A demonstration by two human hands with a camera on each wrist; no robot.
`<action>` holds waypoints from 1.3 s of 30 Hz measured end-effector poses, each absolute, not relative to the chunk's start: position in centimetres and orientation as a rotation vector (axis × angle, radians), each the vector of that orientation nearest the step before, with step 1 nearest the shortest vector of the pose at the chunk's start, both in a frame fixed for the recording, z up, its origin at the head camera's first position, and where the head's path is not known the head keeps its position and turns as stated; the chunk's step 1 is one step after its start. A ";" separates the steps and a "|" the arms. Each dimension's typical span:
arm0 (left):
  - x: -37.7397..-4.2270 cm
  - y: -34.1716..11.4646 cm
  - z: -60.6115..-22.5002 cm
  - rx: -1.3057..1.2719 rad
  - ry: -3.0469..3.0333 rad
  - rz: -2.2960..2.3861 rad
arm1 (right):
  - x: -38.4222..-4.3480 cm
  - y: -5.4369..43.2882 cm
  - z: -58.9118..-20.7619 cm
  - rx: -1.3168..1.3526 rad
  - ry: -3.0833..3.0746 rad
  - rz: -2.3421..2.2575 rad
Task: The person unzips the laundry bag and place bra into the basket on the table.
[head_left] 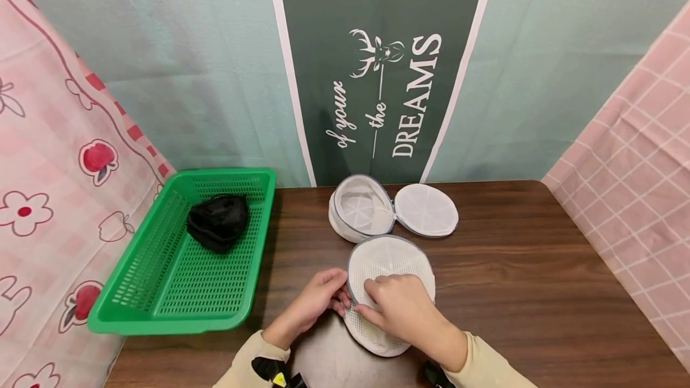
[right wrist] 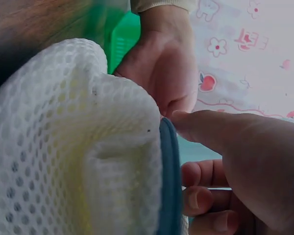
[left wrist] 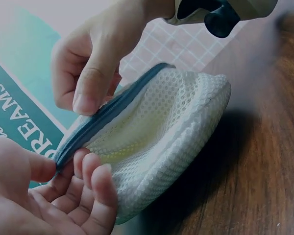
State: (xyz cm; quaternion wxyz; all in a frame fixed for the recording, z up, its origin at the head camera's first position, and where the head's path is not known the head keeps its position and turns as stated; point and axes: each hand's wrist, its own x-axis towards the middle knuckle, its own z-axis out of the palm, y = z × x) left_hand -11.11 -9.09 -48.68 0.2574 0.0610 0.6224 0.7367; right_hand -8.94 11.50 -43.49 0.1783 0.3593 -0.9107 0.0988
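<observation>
A round white mesh laundry bag (head_left: 390,256) with a grey-blue zip edge lies partly open in front of me. My left hand (head_left: 322,298) pinches its edge on the left, thumb outside and fingertips inside the opening in the left wrist view. The right hand (head_left: 401,310) reaches across the bag, and in the left wrist view its thumb and curled fingers grip the zip edge (left wrist: 112,105). Pale yellow shows inside the mesh (right wrist: 73,127) in the right wrist view. The zip pull cannot be made out.
A second white mesh bag (head_left: 338,220) stands behind, its round lid (head_left: 427,211) flipped out to the right. On the left, a green plastic basket (head_left: 245,292) contains a bunched black cloth (head_left: 218,222). A patterned curtain (head_left: 215,64) closes off the table's (head_left: 512,292) back edge.
</observation>
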 end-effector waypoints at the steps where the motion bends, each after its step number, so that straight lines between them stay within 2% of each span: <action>1: -11.1 -9.0 -48.7 0.171 1.686 1.998 | -8.9 11.5 -43.5 1.005 -2.588 0.279; 23: -10.7 -8.9 -48.9 0.238 1.744 1.943 | -8.3 10.5 -44.2 1.059 -2.637 0.275; 39: -10.7 -8.7 -49.0 0.182 1.748 1.939 | -8.5 11.1 -43.8 1.102 -2.670 0.404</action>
